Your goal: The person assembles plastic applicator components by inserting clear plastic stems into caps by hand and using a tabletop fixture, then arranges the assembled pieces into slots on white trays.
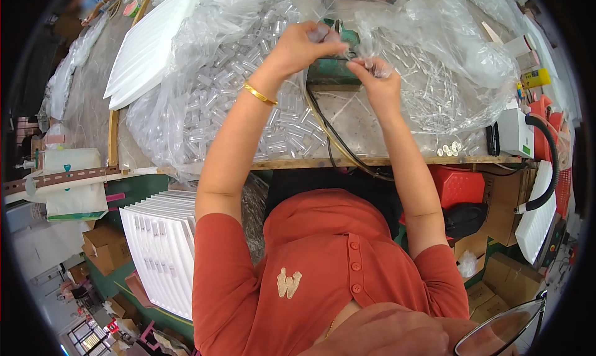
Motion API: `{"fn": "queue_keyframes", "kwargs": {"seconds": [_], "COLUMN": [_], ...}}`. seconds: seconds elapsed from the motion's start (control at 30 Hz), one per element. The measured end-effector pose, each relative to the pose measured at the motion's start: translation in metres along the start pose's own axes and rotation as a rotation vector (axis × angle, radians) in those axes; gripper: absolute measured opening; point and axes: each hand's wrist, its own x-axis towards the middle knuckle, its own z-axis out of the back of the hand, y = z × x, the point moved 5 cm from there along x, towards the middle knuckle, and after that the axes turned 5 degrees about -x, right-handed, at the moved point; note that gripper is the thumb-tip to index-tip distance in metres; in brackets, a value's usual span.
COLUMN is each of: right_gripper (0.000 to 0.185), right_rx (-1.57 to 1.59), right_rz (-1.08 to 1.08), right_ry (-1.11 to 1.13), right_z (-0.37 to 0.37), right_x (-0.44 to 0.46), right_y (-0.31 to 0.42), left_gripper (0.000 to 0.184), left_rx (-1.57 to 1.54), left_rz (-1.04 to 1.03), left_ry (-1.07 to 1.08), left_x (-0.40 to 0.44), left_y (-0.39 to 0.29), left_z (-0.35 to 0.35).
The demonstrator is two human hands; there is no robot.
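Note:
My left hand [304, 46] is raised at the near side of a green machine [334, 72], its fingers closed on a clear plastic piece [322, 35]. Just right of it, my right hand [380, 82] pinches another clear piece [375, 66] between thumb and fingers. The fingertips of both hands are close together over the machine, and they hide part of it. A large heap of clear plastic tubes [219, 100] lies in a plastic bag to the left. Thin clear strips [428, 92] are piled on the right.
White trays [146, 44] lie at the upper left, and more stacked trays [158, 247] stand below the table's wooden edge [298, 163]. Black cables [332, 132] run over that edge. Small round pieces [448, 149], a white box [514, 132] and a red container [458, 185] are on the right.

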Motion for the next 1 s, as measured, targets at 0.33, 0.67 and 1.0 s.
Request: {"fn": "queue_keyframes", "kwargs": {"seconds": [0.33, 0.67, 1.0], "right_gripper": [0.02, 0.027, 0.023], "right_rx": [0.33, 0.475, 0.307], "right_rz": [-0.295, -0.518, -0.551], "right_ry": [-0.208, -0.181, 0.212], "right_z": [-0.041, -0.004, 0.0], "right_x": [0.035, 0.004, -0.021], "right_y": [-0.028, -0.045, -0.03], "left_gripper": [0.022, 0.028, 0.029], "left_rx": [-0.453, -0.475, 0.802], "left_rz": [-0.014, -0.222, 0.117], "left_ry": [-0.408, -0.534, -0.295], "left_x": [0.051, 0.031, -0.017], "left_y": [0.029, 0.022, 0.03], "left_z": [0.018, 0.003, 0.055]}}
